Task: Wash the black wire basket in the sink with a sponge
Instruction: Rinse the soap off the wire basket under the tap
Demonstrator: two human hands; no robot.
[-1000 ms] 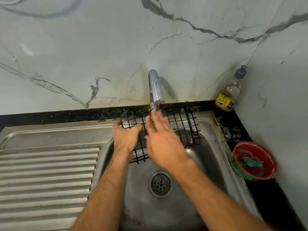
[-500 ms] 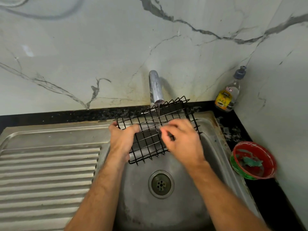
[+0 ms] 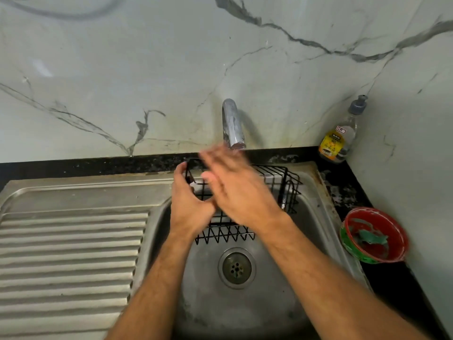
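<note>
**Q.** Where does the black wire basket (image 3: 277,185) lie relative to each grip?

**A.** It sits in the sink (image 3: 245,303) under the tap (image 3: 232,126), long axis running 9 to 3 o'clock. The left hand (image 3: 190,204) clasps its 9 o'clock end. The right hand (image 3: 241,190) lies flat and open across the wires (blurred, holding nothing). The sponge (image 3: 372,238) appears to sit in the red bowl (image 3: 394,251) at 3 o'clock, so the right hand is nearer.

Soap bottle (image 3: 339,136) in the counter corner, red-and-green bowl (image 3: 374,234) nearer, chrome tap (image 3: 232,125) between marble walls.
</note>
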